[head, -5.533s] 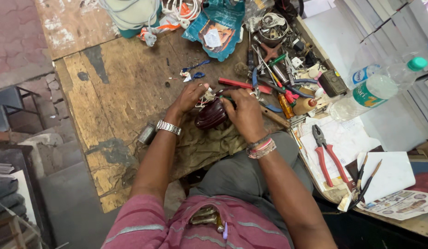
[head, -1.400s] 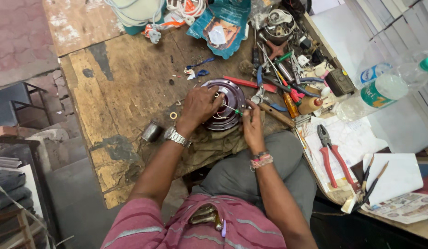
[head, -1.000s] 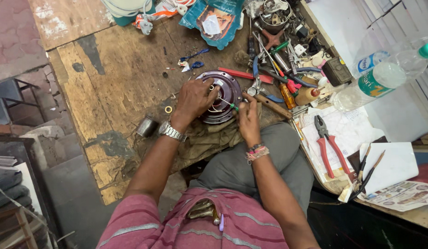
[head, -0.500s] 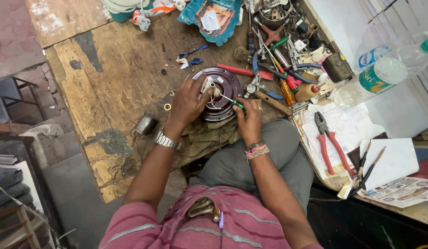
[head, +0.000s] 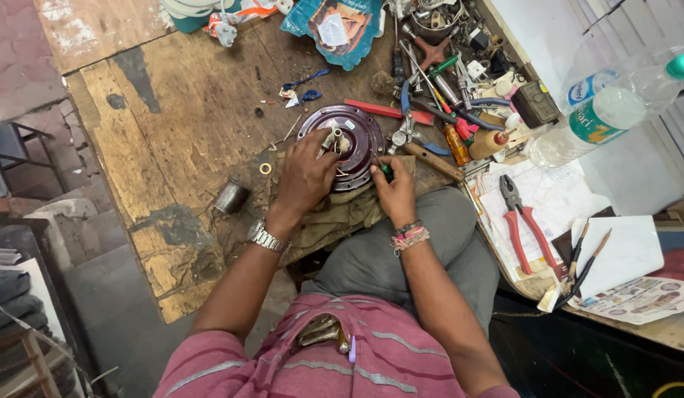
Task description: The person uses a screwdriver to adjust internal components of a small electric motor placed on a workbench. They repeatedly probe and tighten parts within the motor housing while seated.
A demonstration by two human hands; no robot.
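I see the round maroon motor cover (head: 343,146) flat on the tabletop (head: 172,125), dead ahead. My left hand (head: 306,175) clamps its near-left rim; my right hand (head: 395,193) pinches a green-handled screwdriver (head: 384,169) at its right edge, shaft pointing inward

At the far edge of our desk (head: 172,110) lies a crumpled teal packet (head: 334,29) with a white slip (head: 332,31) stuck on it. To the right a clear plastic bottle (head: 600,110) lies on its side, green-capped, with a white, green and blue label (head: 588,110) around it. Near the right edge we see a printed leaflet (head: 640,298), white with coloured pictures, beside a blank white sheet (head: 614,250).
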